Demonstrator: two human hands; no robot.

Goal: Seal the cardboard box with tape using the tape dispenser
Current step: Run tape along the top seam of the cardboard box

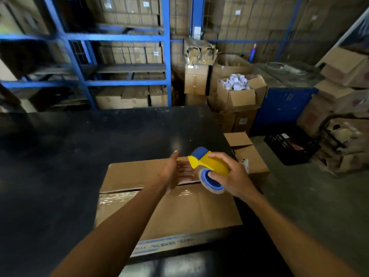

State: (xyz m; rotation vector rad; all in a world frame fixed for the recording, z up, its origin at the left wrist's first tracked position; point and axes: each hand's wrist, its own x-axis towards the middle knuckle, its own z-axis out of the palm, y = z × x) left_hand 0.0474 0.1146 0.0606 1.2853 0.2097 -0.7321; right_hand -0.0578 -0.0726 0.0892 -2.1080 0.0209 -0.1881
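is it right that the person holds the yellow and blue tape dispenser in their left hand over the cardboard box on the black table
Not quite. The head view shows the tape dispenser gripped in the right hand, not the left. The left hand is open, flat above the seam. The rest holds: the dispenser is yellow and blue, over the cardboard box on the black table.

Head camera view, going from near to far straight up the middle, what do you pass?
cardboard box → left hand flat over the flap seam, beside the tape dispenser gripped in the right hand → bare black table → blue shelving stacked with cartons
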